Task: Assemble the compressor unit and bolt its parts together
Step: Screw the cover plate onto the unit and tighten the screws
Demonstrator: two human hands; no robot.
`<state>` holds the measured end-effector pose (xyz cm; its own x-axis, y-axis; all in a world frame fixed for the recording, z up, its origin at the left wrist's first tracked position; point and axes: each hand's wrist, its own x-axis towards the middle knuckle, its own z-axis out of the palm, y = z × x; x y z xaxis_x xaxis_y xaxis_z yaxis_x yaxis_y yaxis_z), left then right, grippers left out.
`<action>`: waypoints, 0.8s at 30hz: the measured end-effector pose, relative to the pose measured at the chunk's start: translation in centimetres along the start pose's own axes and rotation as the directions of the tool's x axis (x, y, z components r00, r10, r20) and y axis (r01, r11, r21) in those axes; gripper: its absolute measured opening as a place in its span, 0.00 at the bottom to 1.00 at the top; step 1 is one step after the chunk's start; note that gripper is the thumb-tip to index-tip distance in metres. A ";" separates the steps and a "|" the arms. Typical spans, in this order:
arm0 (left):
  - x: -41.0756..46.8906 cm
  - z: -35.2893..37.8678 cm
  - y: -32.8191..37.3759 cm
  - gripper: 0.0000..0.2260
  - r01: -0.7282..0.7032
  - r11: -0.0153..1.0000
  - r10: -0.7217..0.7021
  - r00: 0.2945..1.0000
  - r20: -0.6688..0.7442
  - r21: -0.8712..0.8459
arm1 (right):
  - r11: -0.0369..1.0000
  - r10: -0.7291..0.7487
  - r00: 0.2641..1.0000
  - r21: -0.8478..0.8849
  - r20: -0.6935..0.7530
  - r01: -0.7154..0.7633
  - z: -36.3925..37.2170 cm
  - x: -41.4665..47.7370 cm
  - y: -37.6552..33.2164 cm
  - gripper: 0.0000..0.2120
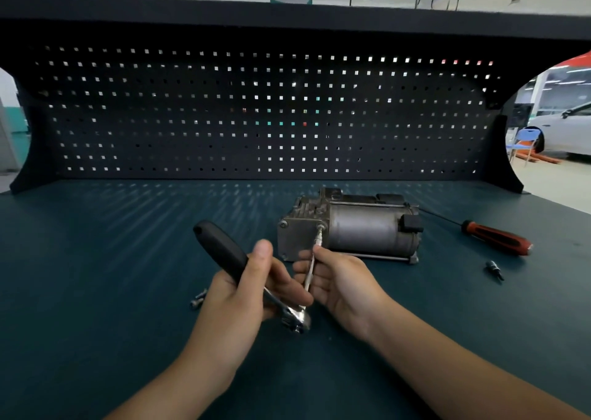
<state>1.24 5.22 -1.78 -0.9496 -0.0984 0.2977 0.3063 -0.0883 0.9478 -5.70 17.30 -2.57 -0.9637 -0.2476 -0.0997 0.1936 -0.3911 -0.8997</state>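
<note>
While the tabletop (96,259) at far left carries a couple of loose bolts (198,298), our left hand (243,295) just beside them has its grip wrapped round the black handle of the ratchet (220,253), thumb up along it, the chrome head low and near us. From that head a thin extension bar (309,277) runs up and away, and our right hand (339,279) pinches it between thumb and fingertips (302,255) — a narrow grip, steadying rather than turning, we judge. The bar's tip sits on a bolt (320,227) at the upper right corner of the end plate (297,243) of the compressor unit (361,231), which lies on its side at mid-tabletop, motor can pointing right; a second bolt head (283,224) shows at the plate's upper left corner. We take the unit to be heavy, rigid cast metal that will not give under the ratchet but may slide on the smooth tabletop, so a hold is best taken on the ribbed block or the round can, not on the black plug (412,223) at its right end, which looks more fragile. The slim bar may flex or slip off the bolt — hence the guiding fingers. Farther right lie a red-and-black screwdriver (497,237) and, nearer us, a small socket bit (494,267), both well apart from the unit.
</note>
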 end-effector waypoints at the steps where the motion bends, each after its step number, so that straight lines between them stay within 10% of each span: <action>1: 0.0 0.0 -0.1 0.22 0.017 1.000 -0.017 1.000 -0.010 -0.023 | 1.000 -0.001 1.000 0.000 -0.002 0.001 0.0 0.0 0.0 0.13; 20: -0.2 0.0 0.9 0.31 0.579 0.620 -0.522 0.808 0.272 -0.530 | 0.995 -0.020 0.987 -0.101 -0.160 0.004 0.4 0.2 -0.6 0.10; 24: 0.1 1.3 0.1 0.17 0.513 0.757 -0.476 0.857 0.195 -0.406 | 0.996 0.012 0.982 -0.089 -0.189 -0.029 1.0 0.0 -0.7 0.11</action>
<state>1.06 6.45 -1.52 -0.9731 0.1506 -0.1741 -0.2278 -0.5194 0.8236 -5.67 16.74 -1.49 -0.9787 -0.0806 -0.1890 0.2047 -0.3032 -0.9307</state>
